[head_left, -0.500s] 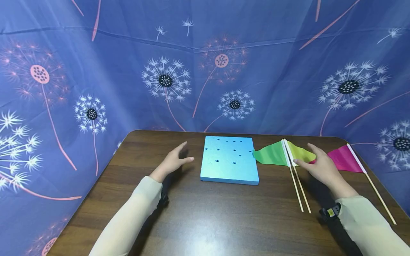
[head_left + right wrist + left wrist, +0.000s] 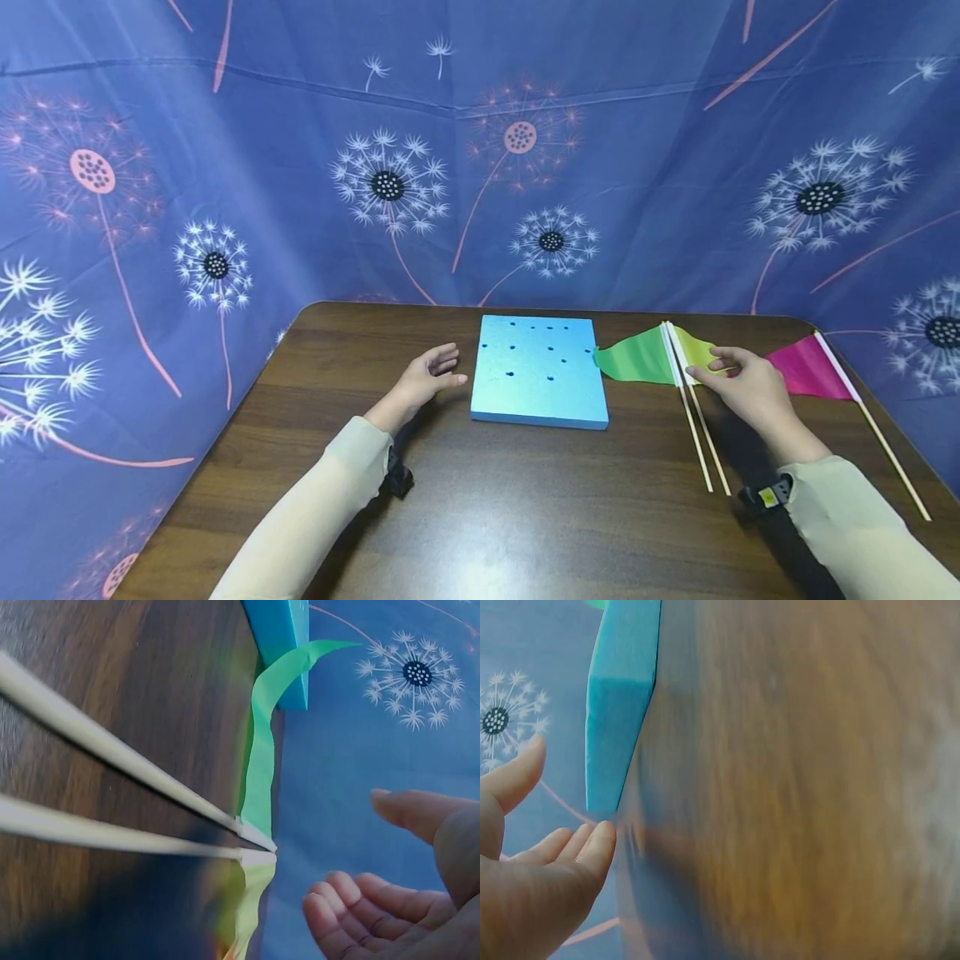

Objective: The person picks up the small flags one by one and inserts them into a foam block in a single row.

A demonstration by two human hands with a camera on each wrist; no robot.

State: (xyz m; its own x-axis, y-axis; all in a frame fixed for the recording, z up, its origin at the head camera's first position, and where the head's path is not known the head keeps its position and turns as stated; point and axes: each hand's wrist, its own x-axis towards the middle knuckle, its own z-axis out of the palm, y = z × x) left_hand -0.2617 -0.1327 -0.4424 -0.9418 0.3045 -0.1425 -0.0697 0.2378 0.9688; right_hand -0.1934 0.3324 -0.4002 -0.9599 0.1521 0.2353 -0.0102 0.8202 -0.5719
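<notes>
A blue board (image 2: 528,398) with several small holes in its top lies on the table. Just left of it hovers my left hand (image 2: 420,383), fingers loosely bent and thumb apart, holding nothing; the left wrist view shows a gap between the fingertips and the board's edge (image 2: 619,712). On the right, a green flag (image 2: 637,358) and a yellow flag (image 2: 692,343) lie with their sticks side by side, the green tip at the board. My right hand (image 2: 753,396) is over the yellow cloth, partly covering it. In the right wrist view its curved fingers are apart from both sticks.
A pink flag (image 2: 810,367) on a white-sleeved stick lies farther right, near the table's right edge. The brown wooden table (image 2: 480,492) reaches back to a blue cloth (image 2: 637,167) with dandelion prints. Each wrist carries a small black camera.
My left hand has moved slightly right, closer to the board, its fingers more bent. The right hand's fingers have curved and drawn nearer the thumb over the yellow flag.
</notes>
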